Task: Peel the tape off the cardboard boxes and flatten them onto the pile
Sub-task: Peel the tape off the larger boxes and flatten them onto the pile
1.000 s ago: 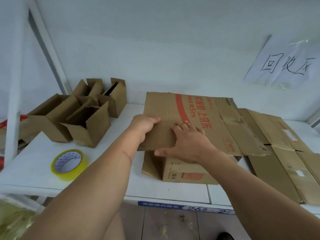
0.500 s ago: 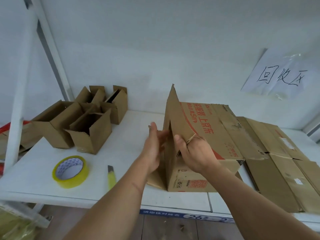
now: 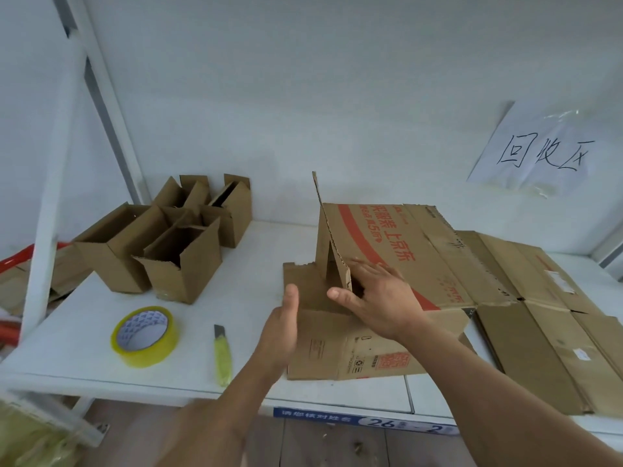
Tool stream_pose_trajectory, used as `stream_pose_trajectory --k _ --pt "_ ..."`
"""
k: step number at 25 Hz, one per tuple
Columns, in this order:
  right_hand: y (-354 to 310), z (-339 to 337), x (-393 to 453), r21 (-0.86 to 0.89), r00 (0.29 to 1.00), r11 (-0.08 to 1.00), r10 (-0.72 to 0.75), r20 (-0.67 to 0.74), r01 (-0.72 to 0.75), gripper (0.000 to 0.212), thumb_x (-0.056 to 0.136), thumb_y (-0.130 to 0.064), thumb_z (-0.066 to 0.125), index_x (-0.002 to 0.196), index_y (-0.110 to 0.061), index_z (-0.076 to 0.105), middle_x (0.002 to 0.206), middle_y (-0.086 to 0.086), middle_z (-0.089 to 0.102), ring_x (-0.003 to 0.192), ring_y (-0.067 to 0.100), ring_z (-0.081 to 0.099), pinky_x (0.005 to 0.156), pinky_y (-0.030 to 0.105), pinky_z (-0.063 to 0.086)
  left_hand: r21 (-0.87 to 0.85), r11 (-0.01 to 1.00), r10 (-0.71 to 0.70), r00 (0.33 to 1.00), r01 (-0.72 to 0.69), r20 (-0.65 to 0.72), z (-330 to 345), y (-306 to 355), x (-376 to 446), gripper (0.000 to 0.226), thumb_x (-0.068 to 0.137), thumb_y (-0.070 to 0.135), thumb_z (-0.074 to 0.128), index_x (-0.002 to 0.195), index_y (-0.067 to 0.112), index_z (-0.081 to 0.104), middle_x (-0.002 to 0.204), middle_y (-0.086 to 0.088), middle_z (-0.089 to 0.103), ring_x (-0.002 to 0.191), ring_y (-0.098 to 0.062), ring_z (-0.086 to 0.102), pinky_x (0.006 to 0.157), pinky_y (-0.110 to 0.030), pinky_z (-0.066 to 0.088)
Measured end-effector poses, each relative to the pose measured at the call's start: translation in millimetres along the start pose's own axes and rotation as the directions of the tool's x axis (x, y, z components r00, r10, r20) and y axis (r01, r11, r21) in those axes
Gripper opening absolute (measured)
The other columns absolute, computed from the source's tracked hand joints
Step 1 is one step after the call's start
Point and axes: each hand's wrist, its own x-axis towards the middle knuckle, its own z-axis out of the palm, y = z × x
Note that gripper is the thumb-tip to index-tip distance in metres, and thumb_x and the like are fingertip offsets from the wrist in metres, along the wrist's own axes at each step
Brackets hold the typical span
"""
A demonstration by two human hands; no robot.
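A white shelf (image 3: 101, 332) carries a blue edge strip (image 3: 364, 422) reading "26" and "2", and a paper sign (image 3: 539, 153) with handwritten characters hangs on the wall above the pile of flattened cardboard (image 3: 553, 315) at the right. The big box (image 3: 397, 264), printed with red characters, sits mid-shelf against that pile, one flap upright; the right hand (image 3: 377, 301) presses flat on it beside that flap, fingers spread, while the left hand (image 3: 281, 335) hovers relaxed at the box's left edge, gripping nothing. Left of it, bare shelf holds four small open boxes (image 3: 161, 244), a tape roll (image 3: 145, 335) and a yellow knife (image 3: 222, 355).
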Motion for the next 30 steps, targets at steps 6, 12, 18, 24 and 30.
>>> stream_pose_trajectory --k 6,12,18,24,30 --pt "-7.5 -2.1 -9.7 -0.015 0.999 0.999 0.034 -0.023 -0.034 0.084 0.084 -0.079 0.015 0.15 -0.031 0.033 0.154 -0.012 0.037 0.145 0.004 0.022 0.12 0.034 0.011 -0.251 0.933 -0.108 0.866 0.258 0.488 14.5 33.5 -10.1 0.111 0.069 0.095 0.01 0.123 0.016 0.065 0.1 -0.022 0.067 0.085 -0.038 0.067 0.078 -0.045 0.053" --pt "-0.5 -2.0 -21.4 -0.013 0.996 1.0 0.012 0.084 -0.011 0.082 0.083 -0.08 0.024 0.151 -0.035 0.029 0.156 -0.017 0.029 0.146 0.002 0.016 0.12 0.032 0.009 -0.243 0.958 -0.06 0.932 0.154 0.357 32.9 74.5 12.0 0.081 0.077 0.089 0.024 0.118 0.032 0.066 0.115 -0.006 0.072 0.109 -0.027 0.067 0.099 -0.053 0.048" --pt "17.8 -12.5 -21.9 0.352 0.998 0.935 0.031 0.057 -0.049 0.057 0.091 -0.06 0.034 0.136 -0.026 0.047 0.126 -0.009 0.053 0.116 0.01 0.049 0.098 0.022 0.041 -0.511 0.858 -0.057 0.998 0.057 0.016 44.0 84.1 50.6 0.068 0.088 0.076 0.03 0.126 0.028 0.058 0.113 -0.008 0.068 0.107 -0.028 0.064 0.104 -0.051 0.044" --pt "55.0 -32.6 4.4 0.623 0.986 0.767 0.075 0.146 -0.151 0.045 0.08 -0.061 0.059 0.119 -0.053 0.039 0.124 -0.018 0.051 0.121 0.005 0.047 0.099 0.021 0.043 -0.454 0.89 -0.074 0.994 0.032 -0.075 58.5 113.6 69.7 0.042 0.073 0.047 0.081 0.088 0.031 0.044 0.097 0.003 0.06 0.102 -0.024 0.057 0.096 -0.051 0.05" --pt "91.0 -46.7 11.1 0.751 0.976 0.624 0.162 0.146 -0.216 0.075 0.064 -0.061 0.08 0.129 -0.036 0.054 0.125 -0.012 0.063 0.12 0.011 0.056 0.102 0.033 0.047 -0.453 0.887 -0.027 0.969 -0.091 -0.247 82.0 90.9 82.4 0.069 0.074 0.025 0.084 0.127 0.027 0.04 0.112 0.001 0.061 0.098 -0.021 0.063 0.085 -0.045 0.058"
